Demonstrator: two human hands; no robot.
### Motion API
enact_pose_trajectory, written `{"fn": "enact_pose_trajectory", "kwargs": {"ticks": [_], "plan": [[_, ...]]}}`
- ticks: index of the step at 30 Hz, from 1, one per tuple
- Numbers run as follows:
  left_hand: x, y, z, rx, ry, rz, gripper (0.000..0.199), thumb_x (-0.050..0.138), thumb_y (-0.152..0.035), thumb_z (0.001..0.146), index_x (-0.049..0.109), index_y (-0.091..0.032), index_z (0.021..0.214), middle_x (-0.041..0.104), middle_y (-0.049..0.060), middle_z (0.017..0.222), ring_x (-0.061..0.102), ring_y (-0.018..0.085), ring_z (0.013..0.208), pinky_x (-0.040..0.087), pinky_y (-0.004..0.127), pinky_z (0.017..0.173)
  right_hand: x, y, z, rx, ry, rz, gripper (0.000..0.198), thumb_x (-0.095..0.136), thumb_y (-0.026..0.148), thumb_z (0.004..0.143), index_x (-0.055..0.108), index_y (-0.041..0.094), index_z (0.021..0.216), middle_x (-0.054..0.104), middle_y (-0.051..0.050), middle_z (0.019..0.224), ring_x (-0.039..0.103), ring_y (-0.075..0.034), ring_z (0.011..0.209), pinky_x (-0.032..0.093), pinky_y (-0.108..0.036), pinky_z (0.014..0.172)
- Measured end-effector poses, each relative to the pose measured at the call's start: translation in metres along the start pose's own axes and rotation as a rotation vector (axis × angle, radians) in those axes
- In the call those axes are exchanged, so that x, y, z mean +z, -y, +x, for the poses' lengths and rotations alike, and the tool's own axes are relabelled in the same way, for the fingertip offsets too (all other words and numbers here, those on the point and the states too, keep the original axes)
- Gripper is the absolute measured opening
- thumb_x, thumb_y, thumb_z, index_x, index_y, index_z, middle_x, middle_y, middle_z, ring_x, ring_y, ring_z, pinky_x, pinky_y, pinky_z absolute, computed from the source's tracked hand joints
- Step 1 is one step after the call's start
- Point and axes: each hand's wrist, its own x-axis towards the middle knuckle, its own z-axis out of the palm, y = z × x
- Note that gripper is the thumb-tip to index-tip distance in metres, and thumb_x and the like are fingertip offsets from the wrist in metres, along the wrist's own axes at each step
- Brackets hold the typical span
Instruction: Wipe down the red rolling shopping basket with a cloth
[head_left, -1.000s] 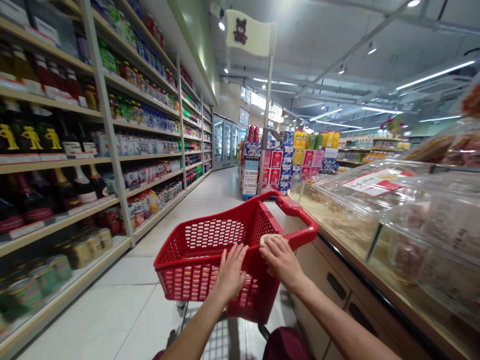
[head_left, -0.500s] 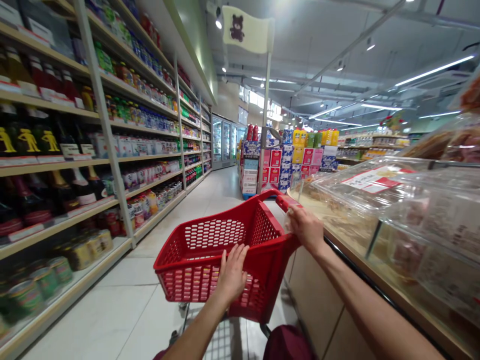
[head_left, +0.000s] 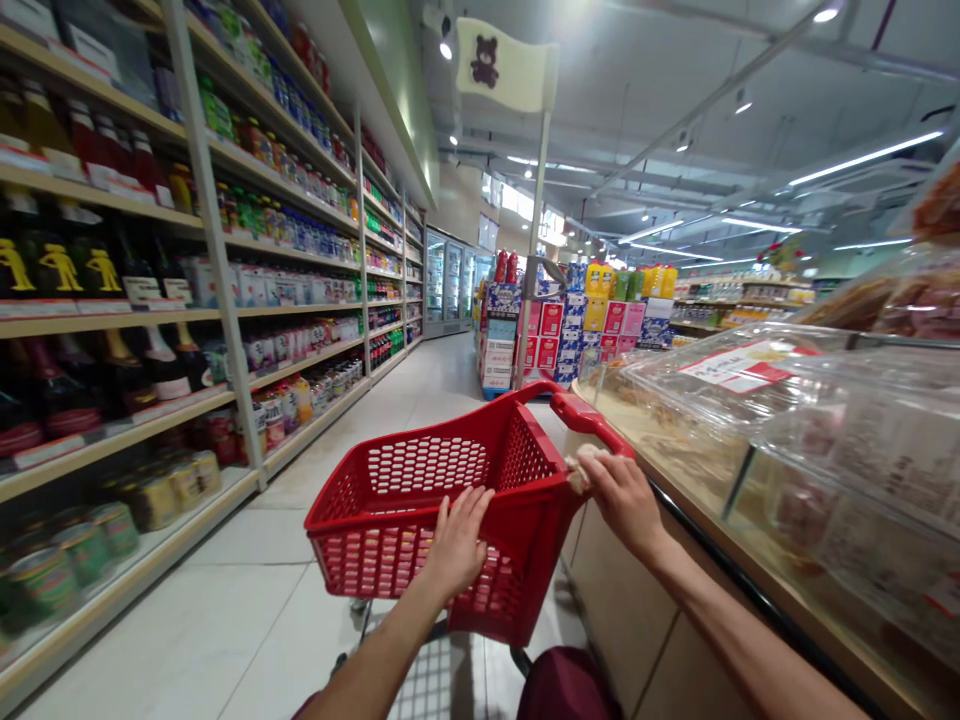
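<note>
A red plastic shopping cart (head_left: 420, 455) stands in the aisle, its basket turned to the left and perforated with rows of holes. My left hand (head_left: 459, 540) holds the near side of the basket, fingers laid over the rim and thumb against the outer wall. Pinched under the fingers of my right hand (head_left: 624, 500) is a crumpled whitish cloth (head_left: 583, 463), pressed against the near end of the cart's red handle (head_left: 589, 415). My palm hides part of the cloth.
Shelves of bottles and cans (head_left: 285, 300) line the left. Close on the right runs a counter (head_left: 660, 440) with clear plastic food packs (head_left: 735, 375). Ahead stand stacked drink cartons (head_left: 547, 335) and a pole with a bear flag (head_left: 506, 65). Tiled floor (head_left: 240, 590) shows between.
My right hand has slid with the cloth along the handle toward me and its near end, baring more of the handle. My left hand stays on the basket rim.
</note>
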Motion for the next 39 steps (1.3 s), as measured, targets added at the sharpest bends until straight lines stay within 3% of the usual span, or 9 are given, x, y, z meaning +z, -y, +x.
{"fn": "enact_pose_trajectory", "kwargs": {"ticks": [4, 7, 11, 13, 18, 24, 31, 37, 39], "plan": [[-0.001, -0.002, 0.001, -0.013, 0.012, -0.038, 0.069, 0.040, -0.006, 0.064, 0.026, -0.022, 0.130, 0.033, 0.004, 0.138, 0.022, 0.018, 0.128, 0.012, 0.049, 0.106, 0.010, 0.002, -0.009, 0.097, -0.073, 0.015, 0.025, 0.040, 0.021, 0.085, 0.060, 0.021, 0.102, 0.053, -0.008, 0.118, 0.040, -0.023, 0.115, 0.037, -0.043, 0.091], [-0.002, -0.002, 0.002, -0.011, 0.019, -0.043, 0.069, 0.040, -0.005, 0.064, 0.027, -0.022, 0.129, 0.033, 0.004, 0.138, 0.022, 0.018, 0.128, 0.012, 0.050, 0.105, 0.023, 0.031, -0.047, 0.002, -0.040, 0.142, 0.030, 0.036, 0.015, 0.086, 0.060, 0.023, 0.101, 0.052, -0.004, 0.122, 0.034, -0.019, 0.123, 0.037, -0.041, 0.096], [-0.002, -0.001, 0.003, -0.026, 0.028, -0.039, 0.069, 0.041, -0.006, 0.064, 0.027, -0.022, 0.129, 0.033, 0.004, 0.138, 0.022, 0.018, 0.128, 0.012, 0.049, 0.105, 0.029, 0.063, -0.089, -0.161, 0.040, 0.289, 0.027, 0.038, 0.018, 0.087, 0.059, 0.025, 0.102, 0.061, -0.002, 0.110, 0.046, -0.015, 0.114, 0.049, -0.032, 0.085], [-0.001, 0.000, 0.003, -0.021, 0.033, -0.038, 0.069, 0.041, -0.006, 0.063, 0.027, -0.023, 0.129, 0.033, 0.004, 0.138, 0.022, 0.018, 0.129, 0.013, 0.049, 0.105, 0.025, 0.062, -0.081, -0.194, 0.033, 0.315, 0.026, 0.039, 0.019, 0.087, 0.060, 0.025, 0.101, 0.062, -0.002, 0.109, 0.047, -0.015, 0.113, 0.050, -0.032, 0.084], [-0.003, 0.003, 0.004, 0.004, 0.038, -0.048, 0.071, 0.040, -0.006, 0.063, 0.026, -0.023, 0.130, 0.031, 0.003, 0.139, 0.021, 0.018, 0.129, 0.012, 0.049, 0.106, 0.019, 0.043, -0.039, 0.014, -0.122, 0.290, 0.033, 0.036, 0.011, 0.085, 0.060, 0.021, 0.104, 0.054, -0.006, 0.119, 0.033, -0.019, 0.124, 0.035, -0.043, 0.100], [-0.011, 0.015, 0.002, 0.024, 0.086, -0.069, 0.065, 0.036, -0.006, 0.065, 0.030, -0.013, 0.129, 0.034, 0.008, 0.137, 0.024, 0.016, 0.128, 0.017, 0.042, 0.107, 0.025, 0.056, -0.086, -0.205, 0.123, 0.370, 0.032, 0.039, 0.018, 0.085, 0.057, 0.032, 0.109, 0.061, 0.002, 0.111, 0.051, -0.012, 0.109, 0.050, -0.027, 0.084], [-0.007, 0.017, 0.004, -0.016, 0.010, -0.095, 0.060, 0.036, -0.005, 0.066, 0.036, -0.014, 0.125, 0.041, 0.008, 0.132, 0.029, 0.017, 0.126, 0.020, 0.044, 0.106, 0.009, 0.006, -0.036, 0.224, -0.221, 0.210, 0.034, 0.035, 0.011, 0.084, 0.057, 0.019, 0.108, 0.048, -0.007, 0.126, 0.034, -0.021, 0.123, 0.033, -0.046, 0.100], [-0.007, 0.015, 0.006, -0.041, 0.054, -0.124, 0.061, 0.035, -0.003, 0.065, 0.035, -0.011, 0.126, 0.038, 0.009, 0.134, 0.027, 0.017, 0.127, 0.017, 0.043, 0.107, 0.028, 0.045, -0.074, -0.117, -0.025, 0.296, 0.028, 0.040, 0.014, 0.084, 0.061, 0.023, 0.100, 0.061, -0.003, 0.110, 0.045, -0.017, 0.115, 0.046, -0.033, 0.090], [-0.006, 0.015, 0.007, -0.040, 0.062, -0.133, 0.063, 0.036, -0.002, 0.064, 0.035, -0.011, 0.126, 0.038, 0.009, 0.135, 0.026, 0.017, 0.127, 0.016, 0.043, 0.107, 0.021, 0.038, -0.068, -0.059, -0.067, 0.302, 0.028, 0.041, 0.012, 0.084, 0.060, 0.022, 0.101, 0.059, -0.005, 0.113, 0.044, -0.018, 0.116, 0.044, -0.036, 0.093]]}}
